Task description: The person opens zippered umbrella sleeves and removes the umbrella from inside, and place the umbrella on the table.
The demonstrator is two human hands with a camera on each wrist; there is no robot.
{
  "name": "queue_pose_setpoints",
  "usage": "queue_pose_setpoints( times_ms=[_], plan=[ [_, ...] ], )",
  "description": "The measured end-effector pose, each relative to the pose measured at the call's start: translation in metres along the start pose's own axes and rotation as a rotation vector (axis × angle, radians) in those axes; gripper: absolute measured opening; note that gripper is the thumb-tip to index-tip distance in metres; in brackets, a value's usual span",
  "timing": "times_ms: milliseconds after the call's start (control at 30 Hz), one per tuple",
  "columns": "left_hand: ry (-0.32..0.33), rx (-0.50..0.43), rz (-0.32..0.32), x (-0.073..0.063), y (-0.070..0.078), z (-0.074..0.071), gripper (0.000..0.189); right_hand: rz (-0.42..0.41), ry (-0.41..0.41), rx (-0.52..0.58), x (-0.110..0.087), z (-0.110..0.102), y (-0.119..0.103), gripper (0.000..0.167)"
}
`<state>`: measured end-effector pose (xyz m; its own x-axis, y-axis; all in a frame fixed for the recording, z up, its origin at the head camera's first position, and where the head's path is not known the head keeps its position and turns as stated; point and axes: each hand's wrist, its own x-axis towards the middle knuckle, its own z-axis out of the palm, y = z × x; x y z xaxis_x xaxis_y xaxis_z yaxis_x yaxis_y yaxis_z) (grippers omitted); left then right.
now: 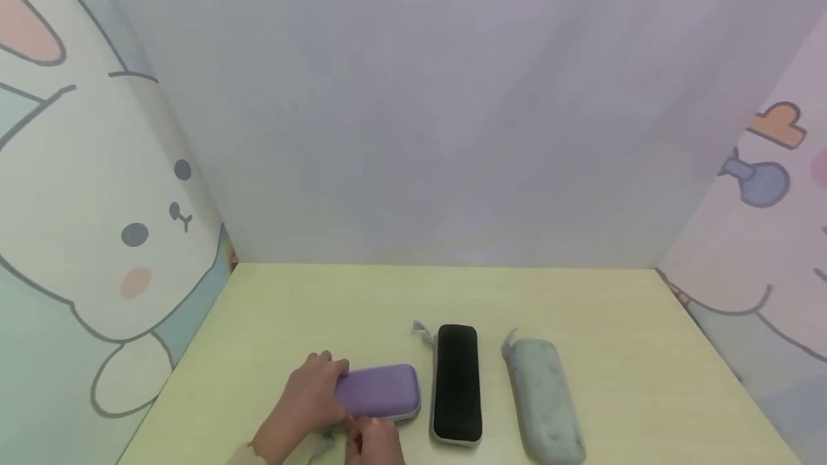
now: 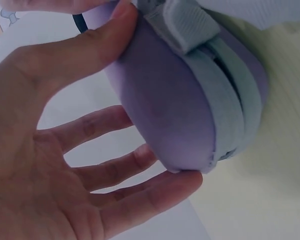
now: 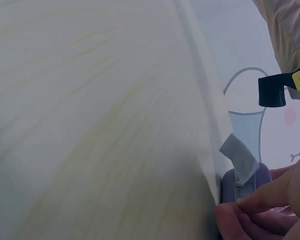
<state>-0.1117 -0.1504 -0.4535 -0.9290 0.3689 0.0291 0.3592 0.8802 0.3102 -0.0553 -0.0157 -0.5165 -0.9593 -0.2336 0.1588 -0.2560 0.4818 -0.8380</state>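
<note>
A purple zippered case (image 1: 381,390) lies at the table's near left, its long side roughly facing me. My left hand (image 1: 313,390) grips its left end, with the thumb on the near side and the fingers spread over the far side. In the left wrist view, a grey ribbon loop (image 2: 192,25) sits at the end of the grey zipper band (image 2: 225,105), where a narrow dark gap shows. My right hand (image 1: 376,442) is at the near edge, its thumb and forefinger pinching at the zipper; the pull itself is hidden by the fingers.
A black case (image 1: 457,382) with a grey ribbon lies just right of the purple one. Farther right is a pale grey-green case (image 1: 549,400), slightly slanted. The pale yellow table (image 1: 323,307) is bordered by a plain back panel and cartoon-printed side panels (image 1: 97,235).
</note>
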Motion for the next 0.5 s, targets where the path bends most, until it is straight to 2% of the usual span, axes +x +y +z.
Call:
queue_pose_setpoints(
  times_ms=[367,500],
  plan=[
    [0.009,-0.006,0.007,-0.0020,-0.0015,0.0012,0.060,0.080,-0.037,-0.002,0.0017,0.0064,-0.0027,0.016],
    [0.017,-0.007,0.019,0.0003,-0.0017,0.0013,0.062,0.080,-0.034,0.013,0.0039,0.0035,-0.0038,0.016]
  ],
)
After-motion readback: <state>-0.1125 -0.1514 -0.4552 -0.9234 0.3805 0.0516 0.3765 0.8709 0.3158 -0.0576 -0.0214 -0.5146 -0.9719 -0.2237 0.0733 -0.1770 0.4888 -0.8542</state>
